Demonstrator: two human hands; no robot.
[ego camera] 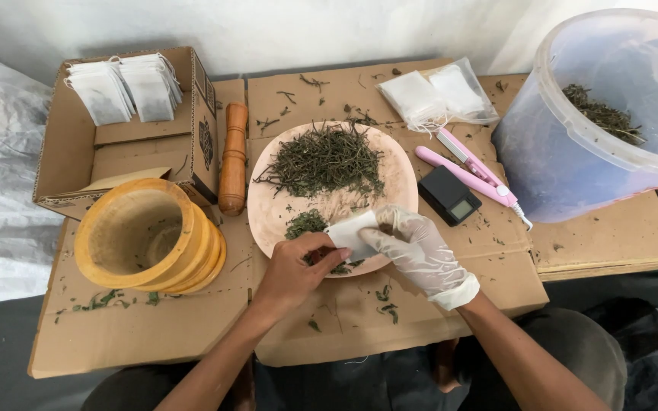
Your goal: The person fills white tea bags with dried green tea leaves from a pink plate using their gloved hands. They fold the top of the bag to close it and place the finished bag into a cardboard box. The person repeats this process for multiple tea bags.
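Wooden plate [401,171] of dried herbs [325,161], left hand [296,270] pinching herbs, gloved right hand [418,251] gripping white sachet [350,234].

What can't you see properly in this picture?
Head view only:
- Inside of the small white bag: the left hand and gloved right hand cover its opening.
- Bottom of the plastic bucket: cloudy wall, right edge cuts it off.
- Screen of the small black scale: too small to read.
- Bottom of the wooden mortar: it is tipped and in shadow.

White sachet [349,234]; green herbs [323,161]
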